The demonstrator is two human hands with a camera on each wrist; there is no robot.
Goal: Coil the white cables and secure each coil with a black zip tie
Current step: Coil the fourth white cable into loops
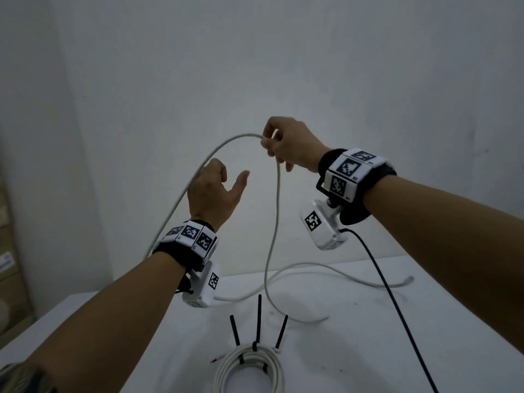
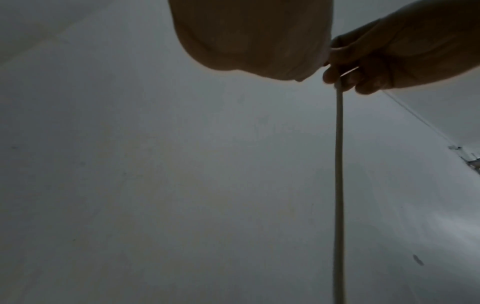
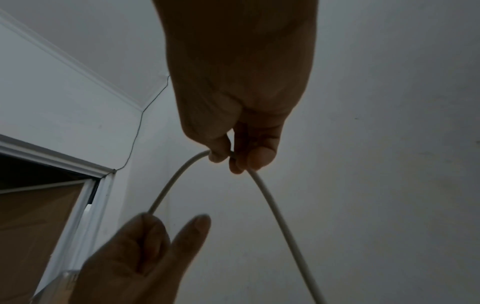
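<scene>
My right hand [image 1: 265, 143] is raised in front of the wall and pinches a loose white cable [image 1: 276, 211] at the top of an arch. One strand hangs from it down to the white table [image 1: 368, 350]. The other strand curves left and passes behind my left hand [image 1: 229, 177], whose fingers curl round it while the thumb stands away. In the right wrist view the pinch [image 3: 231, 158] is plain, and the cable [image 3: 275, 209] runs into the left fingers [image 3: 153, 230]. The cable's plug end [image 1: 409, 279] lies on the table. A finished white coil [image 1: 275, 370], bound with black zip ties [image 1: 259, 316], lies near me.
A black camera lead [image 1: 397, 307] hangs from my right wrist across the table's right side. Cardboard boxes [image 1: 8, 251] stand at the far left beyond the table edge. A bare wall rises behind the table. A door frame [image 3: 98, 185] shows in the right wrist view.
</scene>
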